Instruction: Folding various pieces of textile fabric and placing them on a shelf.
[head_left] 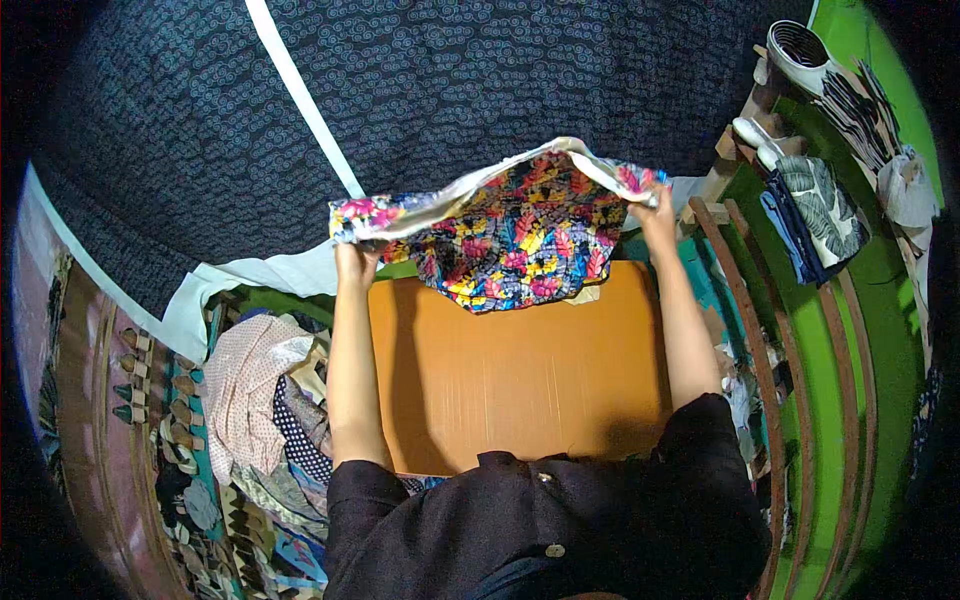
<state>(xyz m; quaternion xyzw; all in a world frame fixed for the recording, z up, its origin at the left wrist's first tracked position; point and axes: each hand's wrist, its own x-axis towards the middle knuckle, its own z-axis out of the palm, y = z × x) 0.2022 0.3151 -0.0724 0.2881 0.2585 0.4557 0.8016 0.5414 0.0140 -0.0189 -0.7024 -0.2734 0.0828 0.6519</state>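
A floral garment (515,255) in pink, yellow, blue and black is stretched out between my two hands, its pale inner edge turned up along the top. Whether it is a skirt, a top or something else I cannot tell. My left hand (357,262) is closed on its left end. At the other end, my right hand (653,208) pinches the cloth near the corner. The garment hangs over the far part of an orange-brown tabletop (530,385), its lower edge dipping in the middle.
A dark patterned cloth (450,90) with white trim hangs behind the table. Heaped fabrics (255,385) lie to the left, near several shoes (180,440). On the right are wooden slats (770,330), folded clothes (815,215) and a white roll (800,50).
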